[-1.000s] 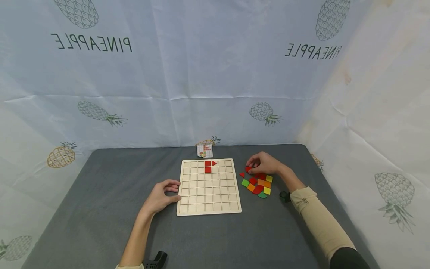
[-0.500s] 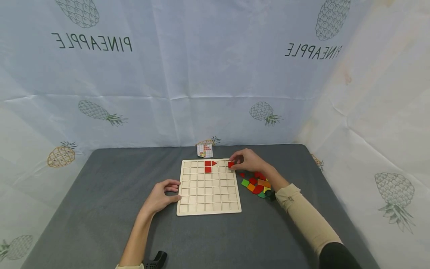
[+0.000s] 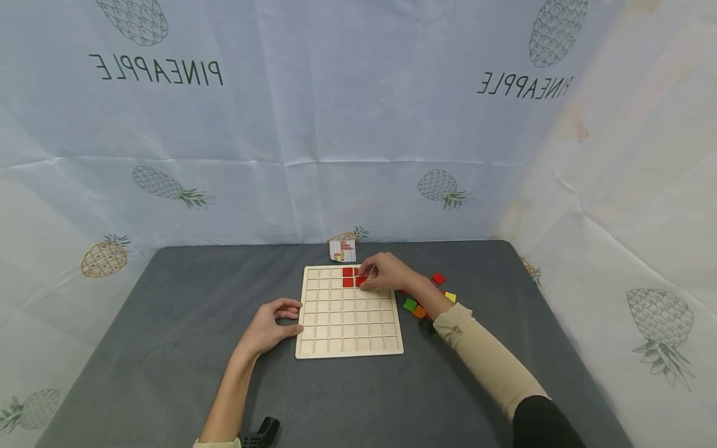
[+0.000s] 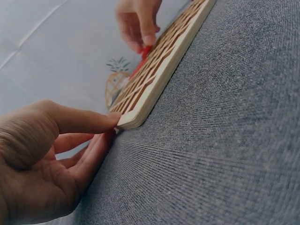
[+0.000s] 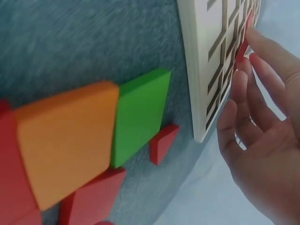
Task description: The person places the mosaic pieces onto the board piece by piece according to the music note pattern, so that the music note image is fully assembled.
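Note:
My right hand [image 3: 386,271] pinches a red square tile [image 3: 361,282] over the upper part of the wooden grid board [image 3: 350,323]. That tile sits beside the lower of two red square tiles [image 3: 348,277] in the grid. Fingers partly cover another red piece just above it. In the right wrist view the pinched tile appears edge-on, at or very near the grid; whether it lies flat I cannot tell. My left hand [image 3: 270,325] rests at the board's left edge, thumb and fingers spaced along it. The left wrist view shows fingertips touching the board's rim [image 4: 145,104].
Loose tiles lie right of the board, partly under my right forearm: a green one [image 5: 140,117], an orange one [image 5: 70,138], a yellow one [image 3: 450,297] and several red ones. A small pattern card [image 3: 343,251] stands behind the board. A patterned curtain [image 3: 313,124] backs the grey table.
My right hand has carried the red square tile leftward from the loose pile onto the board, beside the red tiles there. My left hand has stayed at the board's edge.

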### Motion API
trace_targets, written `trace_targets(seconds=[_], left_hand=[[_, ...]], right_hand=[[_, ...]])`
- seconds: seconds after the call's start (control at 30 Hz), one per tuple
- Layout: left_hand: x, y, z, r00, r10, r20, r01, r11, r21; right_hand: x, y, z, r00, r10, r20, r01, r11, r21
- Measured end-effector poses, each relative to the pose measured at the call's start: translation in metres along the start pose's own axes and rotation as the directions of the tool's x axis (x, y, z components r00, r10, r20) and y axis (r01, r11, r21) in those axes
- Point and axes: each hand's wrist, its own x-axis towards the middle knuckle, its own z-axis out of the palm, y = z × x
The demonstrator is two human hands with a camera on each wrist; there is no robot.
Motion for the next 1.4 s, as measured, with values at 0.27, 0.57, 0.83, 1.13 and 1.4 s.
trace_targets(seconds=[0.27,0.57,0.83,1.13,1.4], left_hand=[[0.002,0.001,0.001,1.0,-0.007,0.001,0.007,1.0,0.005],[0.001,0.0,0.0,1.0,-0.009,-0.011,0.009,1.0,0.007],[0.001,0.0,0.001,1.0,-0.004,-0.01,0.004,1.0,0.003],[0.001,-0.001,0.001,1.0,-0.003,-0.011,0.004,1.0,0.007],[0.001,-0.001,0.001,1.0,-0.002,-0.014,0.002,1.0,0.003]], right_hand=[[0.002,-0.004,0.003,0.999,0.053,0.011,-0.053,0.998,-0.029],[0.003,-0.004,0.004,0.999,0.036,0.011,-0.036,0.999,-0.02],[0.0,-0.001,0.004,0.999,0.019,0.036,-0.019,1.0,0.001],[-0.01,0.004,-0.006,1.0,0.003,0.023,-0.003,1.0,0.026],[-0.028,0.013,-0.029,1.0,0.028,-0.005,-0.028,0.998,0.056]])
